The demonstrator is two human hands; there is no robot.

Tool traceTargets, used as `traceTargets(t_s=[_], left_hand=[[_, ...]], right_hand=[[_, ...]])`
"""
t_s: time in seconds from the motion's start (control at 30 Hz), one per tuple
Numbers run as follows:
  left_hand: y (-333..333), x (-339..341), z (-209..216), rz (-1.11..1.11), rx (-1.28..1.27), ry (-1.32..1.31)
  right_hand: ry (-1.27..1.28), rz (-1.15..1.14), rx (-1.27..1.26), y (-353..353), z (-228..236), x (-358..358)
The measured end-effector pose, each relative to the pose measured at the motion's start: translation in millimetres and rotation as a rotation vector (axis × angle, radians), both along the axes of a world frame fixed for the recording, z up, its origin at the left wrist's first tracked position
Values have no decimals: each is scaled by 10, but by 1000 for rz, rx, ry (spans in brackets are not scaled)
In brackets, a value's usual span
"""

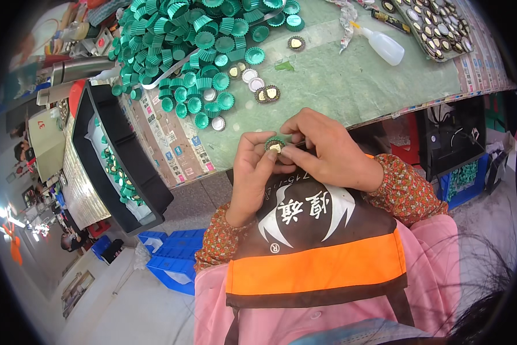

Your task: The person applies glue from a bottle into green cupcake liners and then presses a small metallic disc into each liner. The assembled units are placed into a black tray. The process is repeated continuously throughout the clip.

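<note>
At the near edge of the table, my left hand [255,172] pinches a small green fluted cup [274,140] between thumb and fingers. A dark-rimmed disc [275,148] with a pale cream figure sits at the cup's opening. My right hand [330,150] meets it from the other side, thumb and bent fingers closed on its rim. Just beyond my hands lie a pair of similar dark fluted discs [267,94] and some white fluted discs [256,84]. A large heap of green fluted cups [183,40] covers the table's far left.
A tray of dark and cream discs [434,26] lies at the far right, near a white squeeze bottle [384,47]. Left of the table [321,80] stands a black bin [129,184] with green pieces inside. Blue crates [178,259] stand on the floor.
</note>
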State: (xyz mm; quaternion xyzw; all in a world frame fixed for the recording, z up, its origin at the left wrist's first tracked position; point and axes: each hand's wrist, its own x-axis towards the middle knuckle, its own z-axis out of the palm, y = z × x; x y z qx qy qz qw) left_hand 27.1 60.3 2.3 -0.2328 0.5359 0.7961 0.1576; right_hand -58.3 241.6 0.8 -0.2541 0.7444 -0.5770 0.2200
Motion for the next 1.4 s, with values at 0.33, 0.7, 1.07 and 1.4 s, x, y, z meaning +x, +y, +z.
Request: traceTargets(t_s=[0.33, 0.7, 1.07, 1.4], left_hand=[[94, 57, -29, 3, -22, 78], [51, 42, -23, -15, 25, -18], [62, 58, -44, -34, 17, -16], [19, 73, -93, 87, 98, -30]], right_hand=[[-464, -23, -80, -55, -76, 49], [-518, 35, -137, 8, -166, -23], [-352, -15, -51, -40, -196, 61], [-399, -21, -49, -115, -70, 67]])
